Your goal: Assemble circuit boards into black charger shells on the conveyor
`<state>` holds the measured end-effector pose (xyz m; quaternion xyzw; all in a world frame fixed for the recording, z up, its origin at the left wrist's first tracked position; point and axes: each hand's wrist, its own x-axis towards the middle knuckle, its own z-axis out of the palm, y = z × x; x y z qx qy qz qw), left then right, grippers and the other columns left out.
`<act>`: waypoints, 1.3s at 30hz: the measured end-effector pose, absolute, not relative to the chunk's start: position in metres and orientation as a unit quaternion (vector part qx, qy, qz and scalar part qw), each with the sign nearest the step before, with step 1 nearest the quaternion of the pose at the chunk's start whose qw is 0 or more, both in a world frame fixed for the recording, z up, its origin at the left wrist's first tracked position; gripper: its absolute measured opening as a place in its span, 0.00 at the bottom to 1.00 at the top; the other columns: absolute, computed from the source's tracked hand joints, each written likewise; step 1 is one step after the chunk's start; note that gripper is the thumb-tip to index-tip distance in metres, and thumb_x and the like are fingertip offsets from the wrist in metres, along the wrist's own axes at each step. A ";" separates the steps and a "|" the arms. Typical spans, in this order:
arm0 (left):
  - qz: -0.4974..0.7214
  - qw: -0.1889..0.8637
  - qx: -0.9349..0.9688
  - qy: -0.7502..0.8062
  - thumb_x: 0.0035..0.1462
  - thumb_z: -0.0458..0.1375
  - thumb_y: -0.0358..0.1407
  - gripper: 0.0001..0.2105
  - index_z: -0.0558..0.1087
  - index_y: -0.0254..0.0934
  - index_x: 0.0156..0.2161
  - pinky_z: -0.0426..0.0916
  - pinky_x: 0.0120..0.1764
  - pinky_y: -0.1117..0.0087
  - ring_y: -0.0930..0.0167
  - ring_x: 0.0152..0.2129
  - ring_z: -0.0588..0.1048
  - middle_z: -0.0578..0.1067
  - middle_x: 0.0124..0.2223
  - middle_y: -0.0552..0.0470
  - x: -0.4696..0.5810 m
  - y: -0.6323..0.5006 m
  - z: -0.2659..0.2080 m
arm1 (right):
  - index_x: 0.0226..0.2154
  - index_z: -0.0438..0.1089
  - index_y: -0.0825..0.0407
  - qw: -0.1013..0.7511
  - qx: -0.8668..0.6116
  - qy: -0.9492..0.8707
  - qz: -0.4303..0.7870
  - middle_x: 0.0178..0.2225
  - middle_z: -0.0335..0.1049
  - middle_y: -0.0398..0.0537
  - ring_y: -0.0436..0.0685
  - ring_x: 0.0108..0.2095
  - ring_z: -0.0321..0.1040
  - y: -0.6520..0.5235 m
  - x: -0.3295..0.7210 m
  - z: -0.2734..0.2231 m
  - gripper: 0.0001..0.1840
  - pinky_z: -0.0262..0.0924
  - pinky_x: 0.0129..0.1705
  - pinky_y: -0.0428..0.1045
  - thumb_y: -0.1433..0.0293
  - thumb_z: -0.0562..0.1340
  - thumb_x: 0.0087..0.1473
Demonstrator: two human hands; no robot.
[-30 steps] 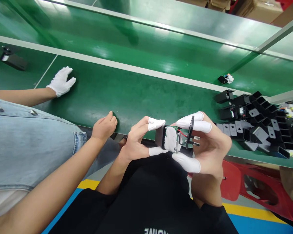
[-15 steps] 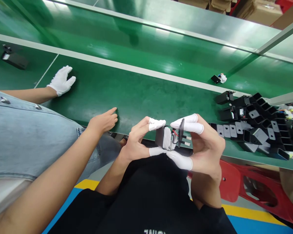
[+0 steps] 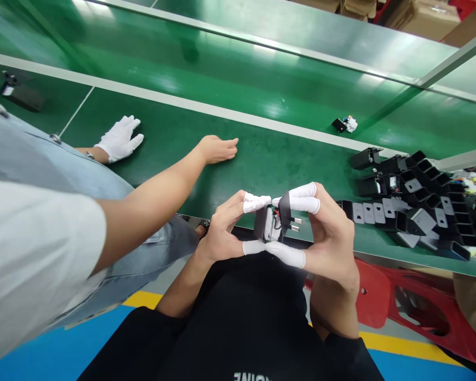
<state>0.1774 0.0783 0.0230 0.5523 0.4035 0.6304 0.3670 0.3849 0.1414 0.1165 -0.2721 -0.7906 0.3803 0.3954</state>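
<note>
Between my two hands is a black power adapter, its housing (image 3: 261, 223) on the left and its end cap with two metal prongs (image 3: 285, 214) on the right. White-wrapped innards and a red wire show in the gap between them. My left hand (image 3: 232, 225), with white finger cots on thumb and fingertips, pinches the housing. My right hand (image 3: 325, 233), in similar cots, grips the end cap and the inner part with thumb and fingers. The adapter is held over the near edge of the green workbench (image 3: 262, 164).
Black housings (image 3: 420, 169) and several grey-faced pieces (image 3: 368, 213) crowd the right of the bench. A small wired part (image 3: 345, 125) lies near the back strip. At left, a co-worker's gloved hand (image 3: 121, 138) and bare hand (image 3: 220, 149) reach over the bench. A red chair (image 3: 375, 293) stands at right.
My right hand has moved left, bringing the pronged cap closer to the housing and narrowing the gap. The co-worker has leaned in, the bare hand reaching farther right and across the bench.
</note>
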 end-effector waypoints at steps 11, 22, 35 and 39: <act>0.641 0.324 0.599 0.355 0.47 0.84 0.41 0.41 0.79 0.45 0.67 0.83 0.48 0.60 0.59 0.48 0.82 0.81 0.53 0.41 0.179 0.082 0.021 | 0.51 0.77 0.43 0.383 -0.291 -0.755 0.445 0.47 0.75 0.48 0.63 0.47 0.72 0.141 0.381 0.113 0.25 0.72 0.51 0.61 0.69 0.79 0.52; 0.650 0.426 0.473 0.415 0.47 0.83 0.42 0.39 0.76 0.47 0.64 0.83 0.43 0.68 0.67 0.39 0.83 0.83 0.47 0.50 0.194 0.085 0.010 | 0.65 0.71 0.39 0.455 -0.312 -0.770 0.321 0.56 0.74 0.54 0.70 0.54 0.74 0.127 0.396 0.065 0.38 0.76 0.54 0.69 0.67 0.77 0.53; 0.563 0.503 0.497 0.427 0.51 0.79 0.45 0.33 0.79 0.40 0.60 0.76 0.32 0.74 0.72 0.32 0.77 0.75 0.44 0.50 0.183 0.089 0.021 | 0.59 0.78 0.41 0.414 -0.329 -0.709 0.466 0.49 0.78 0.49 0.62 0.46 0.78 0.146 0.397 0.046 0.37 0.80 0.49 0.60 0.58 0.83 0.48; 0.591 0.484 0.499 0.408 0.51 0.80 0.41 0.30 0.82 0.42 0.59 0.81 0.41 0.71 0.68 0.41 0.80 0.73 0.48 0.49 0.183 0.092 0.019 | 0.52 0.78 0.44 0.451 -0.375 -0.526 0.616 0.46 0.81 0.50 0.62 0.44 0.81 0.143 0.386 0.027 0.35 0.81 0.49 0.59 0.47 0.81 0.46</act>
